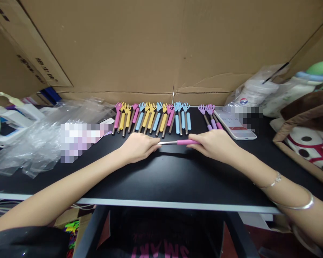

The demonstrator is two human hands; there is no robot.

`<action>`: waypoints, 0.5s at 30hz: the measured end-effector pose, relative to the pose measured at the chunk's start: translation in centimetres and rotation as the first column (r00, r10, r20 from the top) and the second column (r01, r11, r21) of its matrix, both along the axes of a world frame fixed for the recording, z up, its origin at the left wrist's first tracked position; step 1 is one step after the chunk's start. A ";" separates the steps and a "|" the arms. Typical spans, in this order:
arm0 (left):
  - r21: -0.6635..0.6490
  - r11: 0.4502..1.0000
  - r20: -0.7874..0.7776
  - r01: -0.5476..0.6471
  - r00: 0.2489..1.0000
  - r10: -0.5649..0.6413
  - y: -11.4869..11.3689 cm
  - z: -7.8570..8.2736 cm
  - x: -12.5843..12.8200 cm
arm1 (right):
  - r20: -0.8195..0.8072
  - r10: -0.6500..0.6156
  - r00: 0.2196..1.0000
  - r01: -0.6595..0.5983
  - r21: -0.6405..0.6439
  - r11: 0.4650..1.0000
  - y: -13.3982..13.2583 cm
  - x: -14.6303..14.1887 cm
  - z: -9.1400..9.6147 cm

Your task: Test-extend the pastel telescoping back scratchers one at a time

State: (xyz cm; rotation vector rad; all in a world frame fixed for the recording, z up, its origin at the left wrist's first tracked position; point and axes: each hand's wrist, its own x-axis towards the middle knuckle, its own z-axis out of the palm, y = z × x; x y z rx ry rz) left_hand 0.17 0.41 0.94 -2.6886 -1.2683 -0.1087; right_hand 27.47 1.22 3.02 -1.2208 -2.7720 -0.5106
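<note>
My left hand (139,146) and my right hand (214,143) hold one telescopic back scratcher (177,142) between them, lying level just above the black table (161,179). The right hand grips its pink handle. The left hand's fingers are closed round the metal rod's far end, so the claw head is hidden. Behind the hands, a row of several scratchers (152,118) with pink, yellow and blue handles lies side by side, claws pointing away. Three purple and pink ones (211,116) lie apart to the right.
A phone (235,125) lies right of the scratchers. Clear plastic bags (40,139) pile up at the left. Bagged containers (254,91) and a plush toy in a box (310,139) stand at the right. A cardboard wall (150,46) closes the back.
</note>
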 end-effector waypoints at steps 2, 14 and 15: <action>-0.108 0.994 0.009 -0.018 1.000 0.019 -0.1 0.3 0.1 | -0.013 0.034 0.999 -0.033 0.080 0.996 0.0 0.1 0.1; -0.233 0.972 0.141 -0.008 0.989 0.042 -0.1 0.4 0.1 | -0.020 0.098 0.995 -0.090 0.247 0.965 0.5 0.1 0.1; -0.187 0.982 0.139 -0.019 0.989 0.046 -0.2 0.4 0.2 | -0.020 0.075 0.997 -0.069 0.222 0.973 0.5 0.1 0.1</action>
